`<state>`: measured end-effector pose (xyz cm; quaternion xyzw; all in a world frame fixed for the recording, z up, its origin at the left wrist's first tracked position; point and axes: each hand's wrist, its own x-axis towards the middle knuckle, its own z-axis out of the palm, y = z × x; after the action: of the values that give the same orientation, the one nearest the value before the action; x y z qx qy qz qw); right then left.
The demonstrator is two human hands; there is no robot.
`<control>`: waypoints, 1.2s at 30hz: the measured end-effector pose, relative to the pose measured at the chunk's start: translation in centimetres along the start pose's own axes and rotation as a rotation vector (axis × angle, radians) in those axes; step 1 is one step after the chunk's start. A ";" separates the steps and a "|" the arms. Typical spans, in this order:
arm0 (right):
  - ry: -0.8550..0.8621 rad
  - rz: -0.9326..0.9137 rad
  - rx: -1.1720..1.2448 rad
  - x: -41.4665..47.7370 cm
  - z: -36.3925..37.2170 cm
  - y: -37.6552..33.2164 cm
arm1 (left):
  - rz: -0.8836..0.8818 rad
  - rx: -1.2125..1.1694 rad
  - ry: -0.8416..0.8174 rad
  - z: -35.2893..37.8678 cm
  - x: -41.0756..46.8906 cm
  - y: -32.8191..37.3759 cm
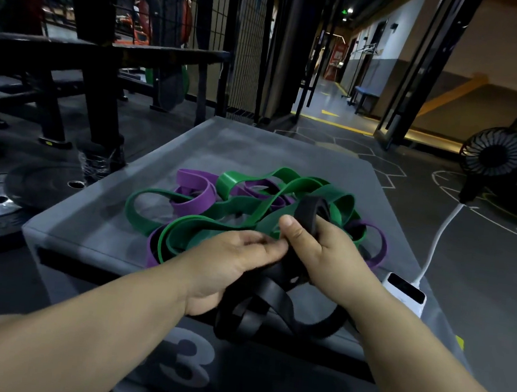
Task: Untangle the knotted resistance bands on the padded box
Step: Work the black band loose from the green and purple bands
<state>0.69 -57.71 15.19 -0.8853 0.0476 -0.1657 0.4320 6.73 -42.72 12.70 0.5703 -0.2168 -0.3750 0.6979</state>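
Right hand (312,248) grips a fold of the black band (308,210), thumb pressed on top. Left hand (228,265) pinches the same band just beside it, fingertips meeting the right thumb. Black loops hang over the near edge of the box (224,142). Green band (243,208) and purple band (197,190) lie heaped mid-top, interlaced.

Judged step: freeing black from the heap; task appears early. Next move calls for finding where black passes under green and feeding it through.

Hidden: the crossing beneath both hands. The count of bands per colour cannot be told.
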 end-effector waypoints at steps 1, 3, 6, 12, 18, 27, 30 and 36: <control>0.007 0.025 0.023 0.1 -0.3 0.1 | -0.014 0.027 -0.053 -0.2 -0.1 0.1; 0.025 0.061 0.078 0.1 -0.6 0.1 | -0.020 0.092 -0.117 -0.5 -0.1 0.1; 0.076 0.111 0.147 0.3 -0.5 0.3 | 0.023 0.198 -0.093 -0.6 0.0 0.1; 0.154 0.210 0.534 0.8 -1.9 0.5 | 0.009 0.348 -0.003 -1.0 0.4 -0.4; 0.125 0.183 0.654 0.4 -2.4 -0.2 | 0.003 0.191 0.036 -0.9 0.5 0.0; 0.219 0.225 0.690 0.5 -1.6 0.2 | 0.144 0.268 0.014 -0.6 0.0 0.2; 0.208 0.207 0.690 0.5 -1.5 0.2 | 0.160 0.110 0.079 -0.8 0.0 1.0; 0.080 0.200 0.682 0.3 -1.0 -0.1 | 0.240 -0.264 0.301 -1.5 0.7 1.9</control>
<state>0.64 -58.51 15.91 -0.6738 0.0928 -0.1637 0.7145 8.81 -42.16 14.09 0.4937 -0.1254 -0.2251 0.8306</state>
